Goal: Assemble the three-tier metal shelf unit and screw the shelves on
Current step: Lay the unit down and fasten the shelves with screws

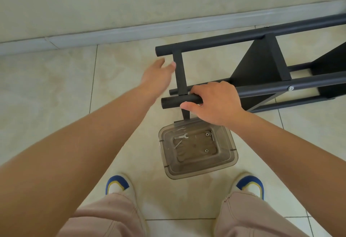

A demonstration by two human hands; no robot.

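A: Where is the shelf unit (262,64)?
B: On its side on the floor (56,90), near the wall edge.
A: And the hands?
B: Right hand (215,101) grips a leg tube; left hand (159,75) hovers with fingers relaxed and spread.

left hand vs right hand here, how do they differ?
Grip: the right hand curls around the near black tube of the shelf frame; the left hand holds nothing.
Fingers: left fingers are extended and relaxed, right ones bent over the tube.
Position: the left hand reaches farther out, by the crossbar; the right sits nearer, above the clear tray.
Both are bare and at the frame's end.
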